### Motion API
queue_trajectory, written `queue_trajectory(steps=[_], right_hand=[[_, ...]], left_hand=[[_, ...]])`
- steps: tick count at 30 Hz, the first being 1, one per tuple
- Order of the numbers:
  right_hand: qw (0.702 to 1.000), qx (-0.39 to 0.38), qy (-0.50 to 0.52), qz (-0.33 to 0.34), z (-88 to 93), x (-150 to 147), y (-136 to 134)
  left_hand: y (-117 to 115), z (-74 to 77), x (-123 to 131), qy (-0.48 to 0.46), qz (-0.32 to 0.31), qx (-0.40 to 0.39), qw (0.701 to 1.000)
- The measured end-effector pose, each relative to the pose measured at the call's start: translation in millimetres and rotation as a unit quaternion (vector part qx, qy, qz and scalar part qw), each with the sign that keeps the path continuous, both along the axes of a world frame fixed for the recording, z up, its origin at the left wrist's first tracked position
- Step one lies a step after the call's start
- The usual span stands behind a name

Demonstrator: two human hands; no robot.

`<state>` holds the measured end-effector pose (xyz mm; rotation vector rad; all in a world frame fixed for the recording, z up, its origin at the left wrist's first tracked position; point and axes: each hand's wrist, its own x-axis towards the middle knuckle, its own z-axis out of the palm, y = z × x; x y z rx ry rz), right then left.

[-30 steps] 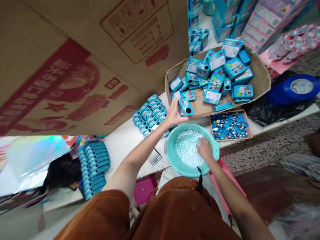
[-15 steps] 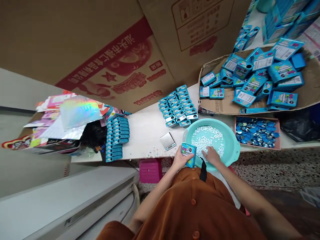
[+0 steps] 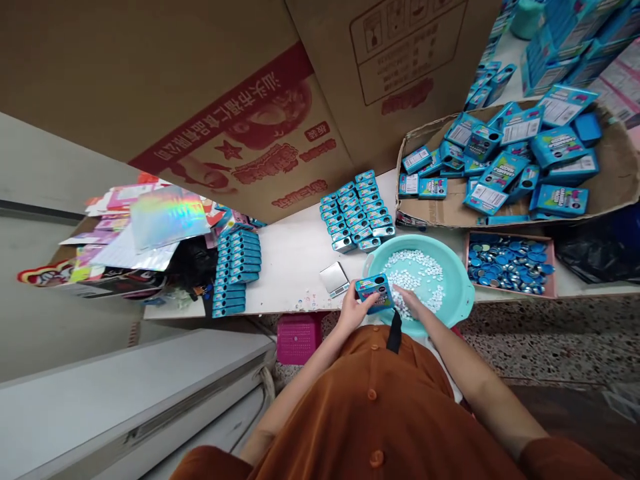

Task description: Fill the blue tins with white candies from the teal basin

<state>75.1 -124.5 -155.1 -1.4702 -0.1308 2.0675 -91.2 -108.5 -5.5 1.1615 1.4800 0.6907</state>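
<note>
My left hand (image 3: 353,311) grips a small blue candy box (image 3: 375,292) with printed fronts, tilted over the left rim of a turquoise basin (image 3: 457,270). Many small white candies (image 3: 419,267) lie loose inside the basin. Close to the box's right side is my right hand (image 3: 411,305), low over the candies, its fingers drawn together. Whatever they pinch is too small to make out. A small digital scale (image 3: 333,277) rests on the table left of the box.
Rows of blue boxes (image 3: 357,210) stand behind the scale, and another stack (image 3: 237,270) farther left. A cut carton (image 3: 437,213) holds loose boxes; below it sits a tray of round blue caps (image 3: 510,265). A big cardboard box (image 3: 240,120) looms behind. A pink stool (image 3: 299,340) is under the table edge.
My right hand has moved left from among the candies to beside the blue box. My left hand has raised the box slightly and tipped it. The camera view has shifted a little.
</note>
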Motion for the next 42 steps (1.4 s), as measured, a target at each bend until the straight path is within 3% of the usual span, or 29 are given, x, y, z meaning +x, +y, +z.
queue_trajectory(steps=[3, 6, 9, 11, 15, 18, 23, 33, 39, 42], right_hand=[[0.995, -0.02, 0.058, -0.076, 10.6, 8.3, 11.0], [0.981, 0.006, 0.13, -0.146, 33.0, 21.1, 23.6], [0.946, 0.052, 0.211, -0.241, 68.9, 32.0, 34.1], [0.932, 0.086, 0.213, -0.282, 96.6, 36.7, 38.3], [0.909, 0.147, 0.199, -0.336, 145.3, 41.0, 38.3], [0.895, 0.18, 0.186, -0.362, 167.8, 40.9, 33.0], [0.885, 0.235, 0.09, -0.392, 182.0, 37.3, 22.8], [0.871, 0.311, -0.021, -0.38, 198.2, 30.6, 18.8], [0.867, 0.302, -0.056, -0.393, 200.3, 25.5, 23.9], [0.87, 0.307, -0.061, -0.38, 201.7, 25.2, 24.5]], left_hand=[[2.7, 4.9, 1.8, 0.037, -0.011, 0.047, 0.998], [5.1, 6.9, 4.6, 0.04, -0.034, 0.08, 0.995], [5.3, 6.9, 8.7, 0.036, -0.07, 0.109, 0.991], [4.4, 6.4, 12.4, 0.043, -0.09, 0.135, 0.986], [2.3, 7.1, 21.8, 0.058, -0.139, 0.191, 0.97], [1.8, 11.5, 29.4, 0.065, -0.183, 0.228, 0.954], [0.8, 20.0, 41.0, 0.055, -0.219, 0.249, 0.942], [-0.6, 23.2, 56.6, -0.037, -0.165, 0.229, 0.959], [3.9, 22.4, 55.7, -0.046, -0.191, 0.256, 0.947], [5.8, 20.4, 56.7, -0.052, -0.168, 0.235, 0.956]])
